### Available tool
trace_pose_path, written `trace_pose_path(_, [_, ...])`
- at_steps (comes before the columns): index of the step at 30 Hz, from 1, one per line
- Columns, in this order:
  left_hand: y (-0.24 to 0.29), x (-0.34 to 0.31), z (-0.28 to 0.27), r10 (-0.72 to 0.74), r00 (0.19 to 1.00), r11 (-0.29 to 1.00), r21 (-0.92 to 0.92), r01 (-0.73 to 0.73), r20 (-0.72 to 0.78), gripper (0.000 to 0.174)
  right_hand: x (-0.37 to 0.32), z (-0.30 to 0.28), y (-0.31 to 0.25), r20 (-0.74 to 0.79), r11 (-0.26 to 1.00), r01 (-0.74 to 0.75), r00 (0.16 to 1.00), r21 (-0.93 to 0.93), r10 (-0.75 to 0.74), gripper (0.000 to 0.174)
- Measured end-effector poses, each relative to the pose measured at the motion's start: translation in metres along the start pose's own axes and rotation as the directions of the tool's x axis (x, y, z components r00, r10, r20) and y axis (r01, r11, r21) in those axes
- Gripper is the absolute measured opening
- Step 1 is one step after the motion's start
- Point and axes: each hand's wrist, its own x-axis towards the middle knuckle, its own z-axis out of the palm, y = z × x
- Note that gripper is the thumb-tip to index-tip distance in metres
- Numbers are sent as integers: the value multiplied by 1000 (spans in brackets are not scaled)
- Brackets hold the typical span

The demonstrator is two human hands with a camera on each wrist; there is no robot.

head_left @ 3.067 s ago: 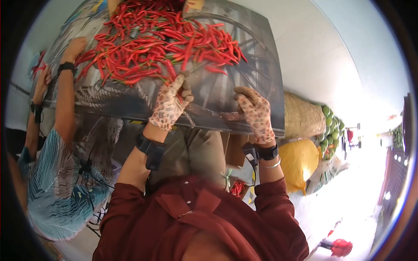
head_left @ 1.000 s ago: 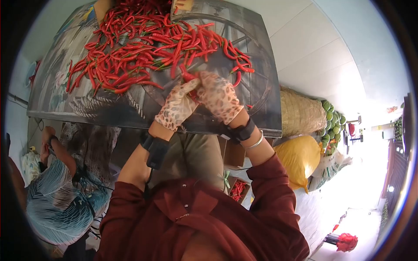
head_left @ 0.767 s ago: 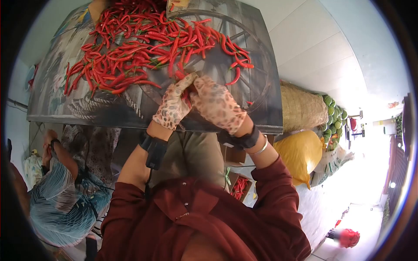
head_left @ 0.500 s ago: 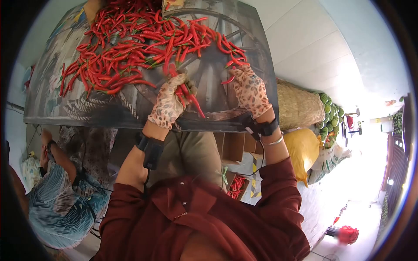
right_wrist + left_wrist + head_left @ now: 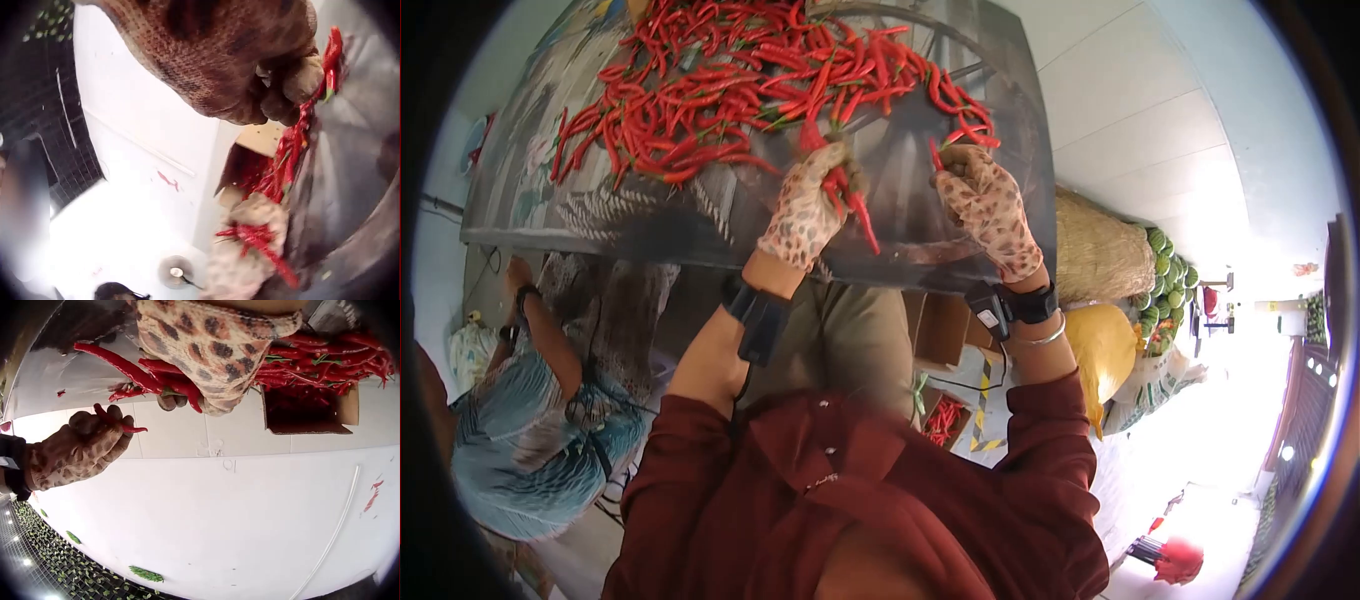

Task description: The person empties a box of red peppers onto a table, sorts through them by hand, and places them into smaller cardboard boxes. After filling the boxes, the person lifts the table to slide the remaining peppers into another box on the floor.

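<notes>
Both hands wear spotted, soiled gloves over the table (image 5: 750, 225). My left hand (image 5: 808, 208) grips a small bunch of red chili peppers (image 5: 864, 222), whose tips stick out past the fingers. To its right, my right hand (image 5: 990, 212) pinches a single red chili pepper (image 5: 115, 420), seen best in the left wrist view. Beyond both hands spreads a large pile of red chilies (image 5: 700, 105), some with green stems. A few of them lie in a line just past my right hand. The left palm and part of its bunch are hidden by the glove.
An open cardboard box (image 5: 312, 422) lies on its side at the pile's far end. Below the table stands a box of chilies (image 5: 943, 422). Rightward are a woven sack (image 5: 1105, 250), a yellow sack (image 5: 1100, 355) and watermelons (image 5: 1165, 285). Another person (image 5: 550, 440) is at the left.
My hands were together over the left bunch, then my right hand moved right and picked up a curved chili from the table. My left hand keeps its bunch.
</notes>
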Motion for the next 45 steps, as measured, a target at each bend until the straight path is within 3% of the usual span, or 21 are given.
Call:
trace_pose_path(1, [0,1,0,-7,1000,998,-62,7,-10,13,-4,4,8,112,888,391,920,-242,-374,29])
trace_pose_path(2, [-1,0,0,-4,1000,998,-60,3,-25,13,-6,15,19,121,892,390,920,-230,-372,29])
trace_pose_path(4, [-1,1,3,6,989,999,-32,-10,-146,13,-11,38,13,225,658,627,773,-418,-593,30])
trace_pose_path(5, [-1,2,1,21,994,1000,-2,-21,-108,14,-16,40,-7,271,899,328,929,-291,-252,31])
trace_pose_path(8, [-4,7,-5,51,997,997,-55,-54,-51,16,-13,51,9,281,823,497,860,-276,-425,30])
trace_pose_path(10, [-2,2,5,58,996,997,-38,-60,-68,16,-11,46,4,275,875,418,895,-244,-351,28])
trace_pose_path(12, [-2,1,9,66,994,997,-21,-68,-86,17,-6,33,16,277,734,550,835,-399,-475,28])
trace_pose_path(13, [-3,2,10,61,995,996,-64,-66,-85,17,-5,23,19,362,558,641,763,-526,-536,30])
trace_pose_path(16, [0,-3,23,5,999,997,-74,-8,-48,19,-6,11,15,343,455,668,717,-589,-607,31])
trace_pose_path(17, [1,-5,27,-49,999,998,-33,49,-17,20,-4,21,12,135,855,350,937,-383,-323,29])
trace_pose_path(18, [0,-3,21,-56,998,998,-32,56,-8,20,-3,28,12,126,854,345,938,-389,-322,29])
trace_pose_path(19, [-1,-1,10,-123,992,992,21,122,41,21,-2,35,12,100,740,536,831,-406,-547,29])
trace_pose_path(22, [-3,-7,10,-189,974,981,75,181,121,20,-2,47,7,41,812,477,869,-338,-493,32])
trace_pose_path(29, [-5,-1,6,-68,998,997,-39,68,5,19,9,38,14,133,698,667,741,-260,-659,33])
trace_pose_path(32, [-4,-4,12,-80,997,996,-44,78,-22,22,7,33,1,121,848,511,859,-143,-497,31])
trace_pose_path(34, [-1,-4,6,-193,968,981,53,187,162,24,11,43,-6,33,876,481,877,-41,-480,27])
trace_pose_path(40, [0,-11,20,-136,988,986,110,128,73,25,17,57,-5,23,820,561,826,-114,-562,40])
trace_pose_path(42, [-2,-9,14,-110,993,985,137,105,32,27,21,51,0,131,627,709,690,-322,-712,44])
trace_pose_path(43, [-3,-8,15,-110,993,985,136,104,35,27,23,42,-3,132,625,709,689,-325,-713,44])
trace_pose_path(44, [-4,-8,17,-97,995,992,87,95,14,28,25,27,-7,78,802,574,818,-167,-570,49])
trace_pose_path(45, [-5,-8,18,-85,996,996,37,85,-10,28,32,11,-6,62,836,497,865,-231,-497,54])
